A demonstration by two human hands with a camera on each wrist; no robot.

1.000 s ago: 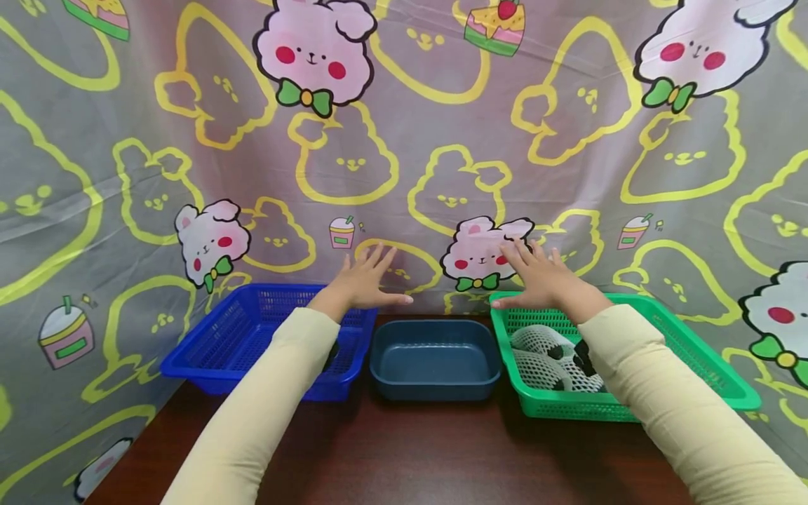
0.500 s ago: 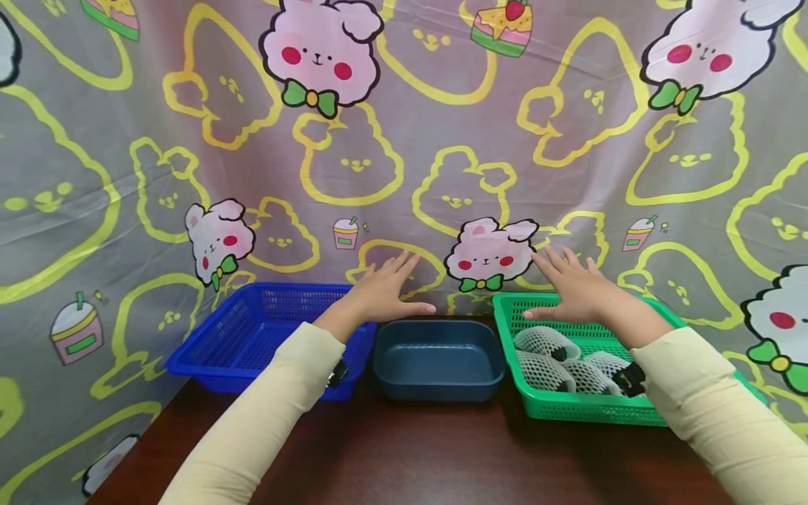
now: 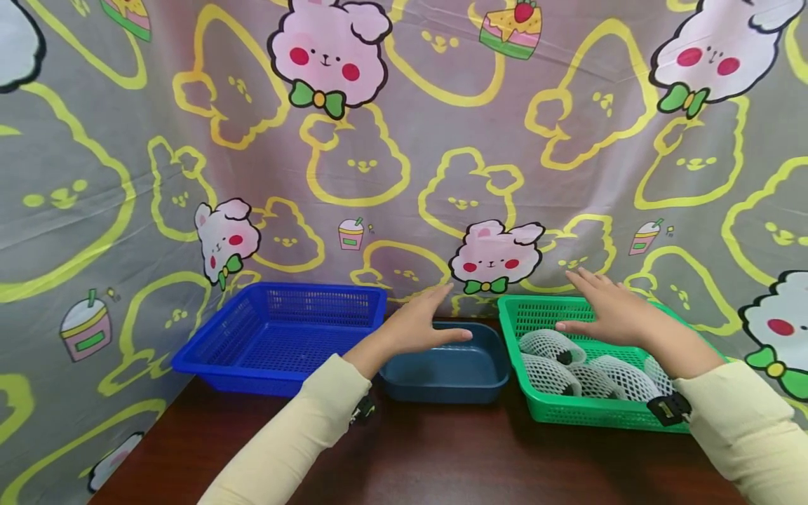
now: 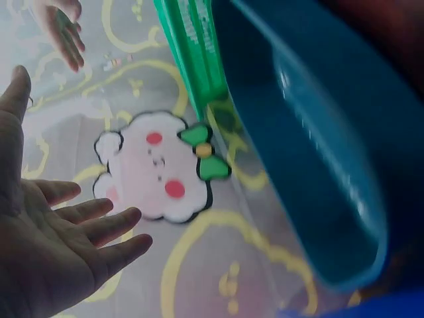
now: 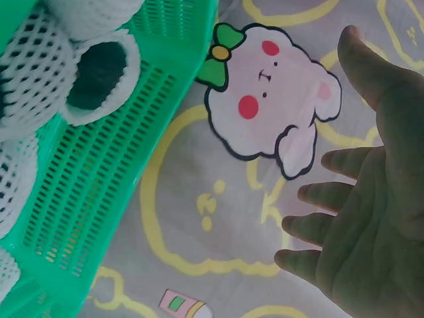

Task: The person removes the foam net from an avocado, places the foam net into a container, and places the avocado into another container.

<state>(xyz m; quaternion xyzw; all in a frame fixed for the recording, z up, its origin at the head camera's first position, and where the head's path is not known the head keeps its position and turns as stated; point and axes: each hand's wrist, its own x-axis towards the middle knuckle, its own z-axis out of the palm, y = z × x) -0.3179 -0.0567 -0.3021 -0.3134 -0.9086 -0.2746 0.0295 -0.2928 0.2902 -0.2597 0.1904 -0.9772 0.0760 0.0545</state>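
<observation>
My left hand [image 3: 419, 326] hovers over the left side of the dark blue-grey tub [image 3: 445, 372], fingers straight, thumb spread, nothing held. The left wrist view shows its bare palm beside the tub [image 4: 311, 132]. Above the green basket [image 3: 514, 358] is my right hand [image 3: 615, 312], its fingers extended and the thumb apart. In that basket lie several dark items in white foam net sleeves [image 3: 546, 375]. One sleeve's open end [image 5: 103, 79] shows something dark inside in the right wrist view. No fingers touch the sleeves.
A blue basket [image 3: 278, 347] stands left of the tub, with its slotted floor showing. All three containers stand in a row on a dark brown table [image 3: 391, 456]. Behind them hangs a grey curtain [image 3: 404, 140] printed with cartoon rabbits.
My left hand has moved right, from beside the blue basket to over the tub. My right hand has shifted right and slightly down, uncovering more foam sleeves. The head view has turned slightly left.
</observation>
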